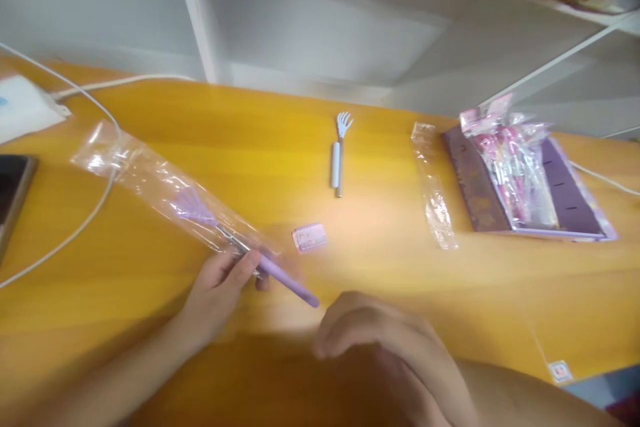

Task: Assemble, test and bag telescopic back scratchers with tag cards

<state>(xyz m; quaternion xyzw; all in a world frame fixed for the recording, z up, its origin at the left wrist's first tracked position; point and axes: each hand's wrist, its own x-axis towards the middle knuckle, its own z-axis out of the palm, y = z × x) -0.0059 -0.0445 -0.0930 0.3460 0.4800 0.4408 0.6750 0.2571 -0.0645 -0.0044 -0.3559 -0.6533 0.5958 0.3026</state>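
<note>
We have the purple scratcher (290, 282) in our left hand (215, 293), closed in a pinch where handle meets metal neck, above the desk (250, 127). Its claw end is inside the clear bag (150, 177); the handle sticks out toward our right hand (385, 330). Step in hand, our read: handling the scratcher partly in its bag. From here, any move calls for a firm pinch on the handle, since the film looks loose and slick. Right hand is curled just beside the handle tip; motion blur, so we can't tell how wide it is or whether it touches or holds anything. Light blue scratcher (336, 163) lies farther back on the desk, pink card (310, 237) between it and us, clear wrapper (433, 193) to the right, then the purple box (573, 197) with wrapped pink items (510, 170); overlap and glare hide their count. Left fingers cover part of the neck, and we can't make out the bag's edge there. White device (25, 107) and dark device (13, 193) are cut off at left. Card print unreadable.
</note>
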